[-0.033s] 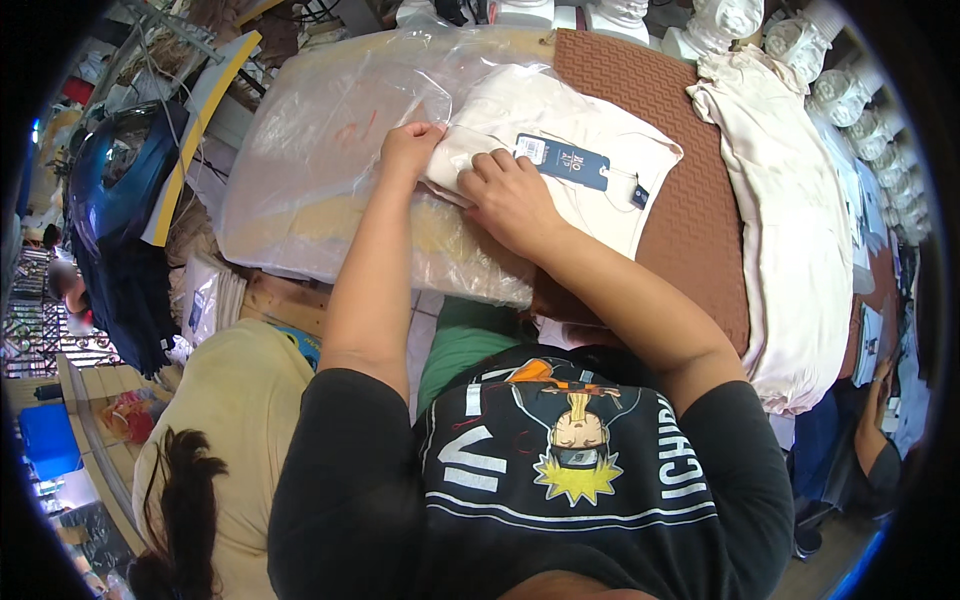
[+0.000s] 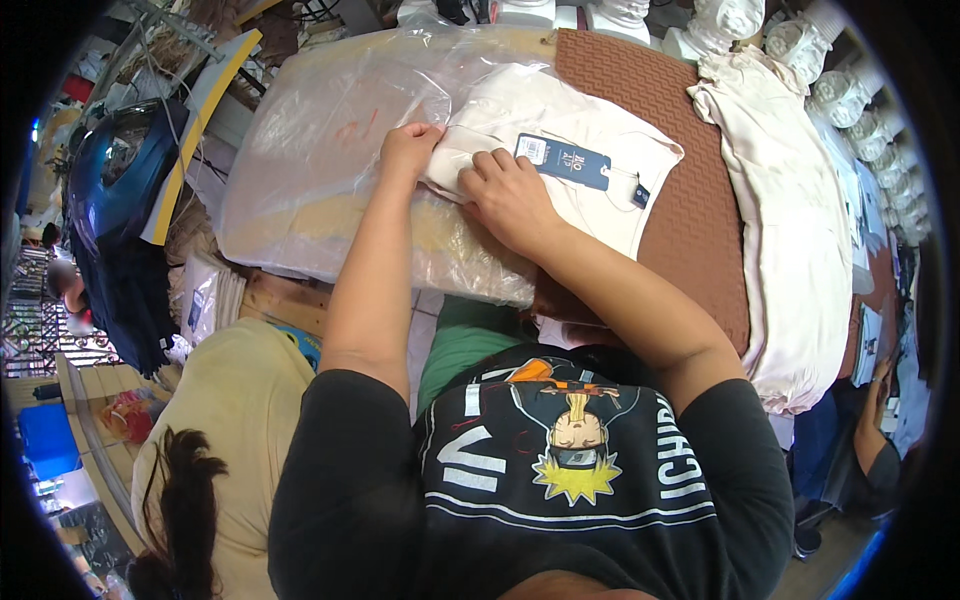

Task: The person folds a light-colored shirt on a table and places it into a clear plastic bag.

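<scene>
A folded cream shirt lies on the table, with a dark blue cardboard tag on its front and a small dark tag near the neck. At the shirt's left end, my left hand is closed, its thumb and forefinger pinching the edge. Clear plastic meets the cloth there, and whether the pinch also takes in plastic I cannot tell. My right hand rests on the shirt's near side just left of the blue tag. Its fingers are curled down onto the folded cloth, and the thumb is mostly hidden.
Clear plastic sheeting covers the table's left part; a brown textured mat covers the right. A heap of cream garments lies along the right edge. White mannequin heads line the back. A person in a beige top is close at left.
</scene>
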`<state>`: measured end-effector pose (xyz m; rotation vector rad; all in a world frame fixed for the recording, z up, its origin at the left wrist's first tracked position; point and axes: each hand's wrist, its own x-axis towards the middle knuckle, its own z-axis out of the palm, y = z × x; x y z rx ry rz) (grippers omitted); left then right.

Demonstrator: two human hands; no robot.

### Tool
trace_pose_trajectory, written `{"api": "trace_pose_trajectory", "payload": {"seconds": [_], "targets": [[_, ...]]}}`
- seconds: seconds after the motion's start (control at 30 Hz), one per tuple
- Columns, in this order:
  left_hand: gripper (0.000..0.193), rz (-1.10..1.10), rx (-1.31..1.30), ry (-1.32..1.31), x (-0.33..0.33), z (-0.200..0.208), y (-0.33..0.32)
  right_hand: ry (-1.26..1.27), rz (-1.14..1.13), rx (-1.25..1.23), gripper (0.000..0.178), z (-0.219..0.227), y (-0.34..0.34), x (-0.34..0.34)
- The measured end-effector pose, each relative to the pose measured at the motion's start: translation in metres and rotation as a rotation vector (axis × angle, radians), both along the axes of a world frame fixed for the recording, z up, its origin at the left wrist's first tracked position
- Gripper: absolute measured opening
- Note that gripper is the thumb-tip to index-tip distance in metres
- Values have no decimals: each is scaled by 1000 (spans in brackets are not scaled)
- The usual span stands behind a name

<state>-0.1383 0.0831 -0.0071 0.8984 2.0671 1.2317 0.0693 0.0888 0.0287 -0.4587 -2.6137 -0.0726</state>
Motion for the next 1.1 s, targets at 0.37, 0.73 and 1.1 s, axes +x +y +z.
{"api": "trace_pose_trajectory", "payload": {"seconds": [0.37, 0.73, 1.1], "targets": [[18, 112, 12, -426, -6, 2, -25, 107, -178, 39, 24, -6, 18, -28], [27, -146, 360, 679, 20, 21, -49, 42, -175, -5, 38, -8, 17, -28], [19, 33, 323, 399, 5, 10, -36, 21, -116, 96, 27, -12, 11, -52]]}}
